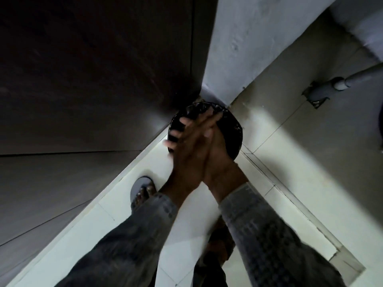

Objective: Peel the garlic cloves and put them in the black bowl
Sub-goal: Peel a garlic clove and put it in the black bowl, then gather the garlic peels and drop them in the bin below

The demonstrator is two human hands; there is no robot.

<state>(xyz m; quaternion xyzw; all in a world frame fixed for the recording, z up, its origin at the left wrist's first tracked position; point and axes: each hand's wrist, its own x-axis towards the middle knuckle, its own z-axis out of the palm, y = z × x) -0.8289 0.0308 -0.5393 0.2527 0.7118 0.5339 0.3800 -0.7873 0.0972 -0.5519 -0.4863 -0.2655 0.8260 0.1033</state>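
As both palms press flat together, fingers straight, holding nothing: left hand [186,154], right hand [219,150]; black round container [233,133] beneath them; garlic unseen, progress apparently unjudgeable.

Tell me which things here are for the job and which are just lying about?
For the job: left hand, right hand, pressed palm to palm over the black round container. No garlic shows.
Just lying about: sandalled foot, grey pipe, dark panel, tiled floor.
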